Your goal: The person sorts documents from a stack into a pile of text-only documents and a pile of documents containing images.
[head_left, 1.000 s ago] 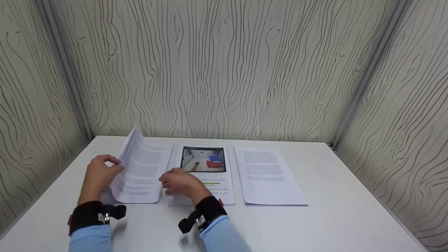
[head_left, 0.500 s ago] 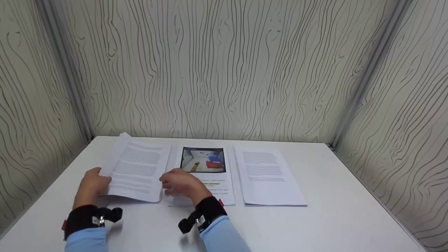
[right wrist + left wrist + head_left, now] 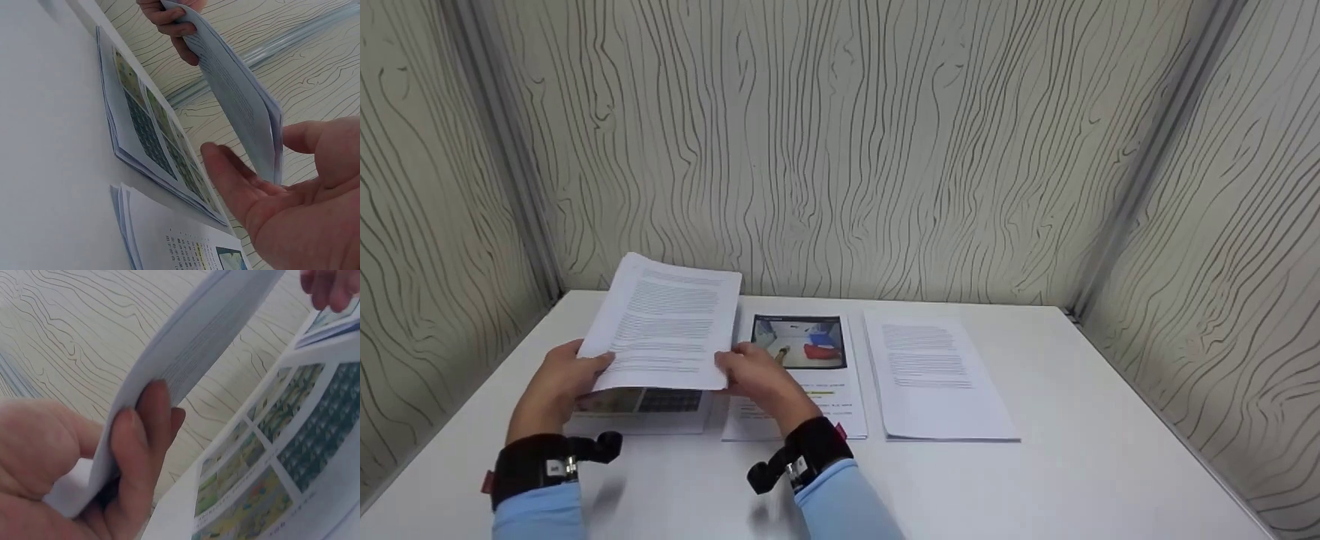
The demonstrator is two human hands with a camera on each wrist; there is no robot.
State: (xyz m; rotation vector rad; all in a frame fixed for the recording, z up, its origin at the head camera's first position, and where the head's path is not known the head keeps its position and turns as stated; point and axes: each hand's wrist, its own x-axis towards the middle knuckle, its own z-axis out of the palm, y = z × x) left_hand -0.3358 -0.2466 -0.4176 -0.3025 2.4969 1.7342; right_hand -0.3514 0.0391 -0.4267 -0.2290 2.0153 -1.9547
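Note:
My left hand (image 3: 559, 379) grips the left edge of a lifted stack of printed sheets (image 3: 671, 315), its thumb on top and fingers beneath. At the near right corner of those sheets is my right hand (image 3: 765, 379), with the thumb on the upper face and the fingers under the edge. In the right wrist view, the lifted sheets (image 3: 242, 101) stand between that thumb and the fingers. Beneath them, a lower stack of paper (image 3: 149, 129) with colour pictures lies on the table, partly hidden in the head view.
To the right lies a middle paper stack (image 3: 810, 409) with a colour photo and a highlighted line. Farther right is another stack of text pages (image 3: 937, 405). All rest on a white table (image 3: 1072, 480) before a wood-grain patterned wall (image 3: 840, 150).
The left hand has lifted the upper sheets off the left stack, uncovering picture pages below. The sheets moved up and right, and the right hand now holds their near right corner.

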